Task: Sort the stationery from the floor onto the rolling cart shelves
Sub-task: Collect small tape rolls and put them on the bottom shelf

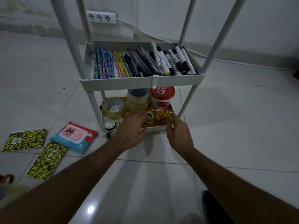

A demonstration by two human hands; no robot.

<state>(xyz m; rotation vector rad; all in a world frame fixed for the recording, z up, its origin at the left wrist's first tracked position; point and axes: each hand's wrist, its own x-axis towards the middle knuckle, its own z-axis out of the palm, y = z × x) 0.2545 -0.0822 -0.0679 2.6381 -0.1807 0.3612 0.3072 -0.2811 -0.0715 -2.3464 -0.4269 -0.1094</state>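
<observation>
Head view: we have both hands down at the bottom shelf [155,128] of the rolling cart [142,82], working a cluster of small amber tape rolls [159,118] at its front right. Left hand [131,129] lies over the rolls' left side, fingers curled onto them; whether it grips one or only nudges, we cannot tell. Right hand [178,132] closes in from the right, fingers bent round the end of the cluster, apparently pinching a roll. Step in hand, as we judge it: settling the small tapes into the shelf, pushing them together.

Behind them stand larger clear tape rolls [114,107] and a red-lidded tub [161,98]. The shelf above [142,81] already carries patterned pencils [105,65], dark pens [142,63] and white markers [174,61] in rows.

Left on the floor [226,126], well apart from the cart: two yellow-and-black notebooks [25,140] and a wipes pack [73,136] overlapping the nearer one. Next move likely calls for letting go of the tapes, reaching left, and lifting the wipes pack clear first.
</observation>
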